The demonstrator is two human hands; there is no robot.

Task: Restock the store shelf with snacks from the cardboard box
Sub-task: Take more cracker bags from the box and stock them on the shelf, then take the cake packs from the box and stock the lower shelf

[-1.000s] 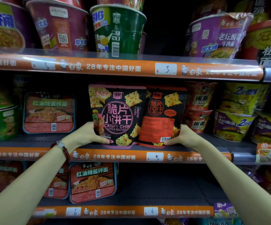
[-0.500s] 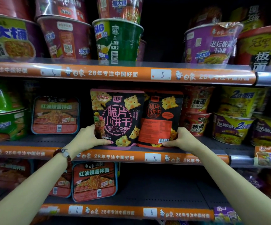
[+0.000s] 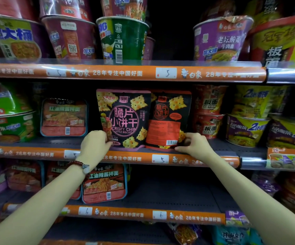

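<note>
Two black crispy chip biscuit bags stand upright side by side on the middle shelf (image 3: 219,145). The left bag (image 3: 125,117) shows its front with pink lettering. The right bag (image 3: 168,119) shows its back with an orange panel and barcode. My left hand (image 3: 94,147) grips the lower left corner of the left bag. My right hand (image 3: 194,146) pinches the lower right corner of the right bag, fingers curled at its edge. The cardboard box is out of view.
Flat red noodle trays (image 3: 63,117) stand left of the bags, red noodle cups (image 3: 208,112) right of them. Large noodle bowls (image 3: 123,38) fill the top shelf. The lower shelf (image 3: 169,193) has trays at its left and bare dark surface at its middle and right.
Both hands stay on the bags' lower corners. My right hand's fingers have curled in tighter on the right bag's corner. The view has drifted slightly downward.
</note>
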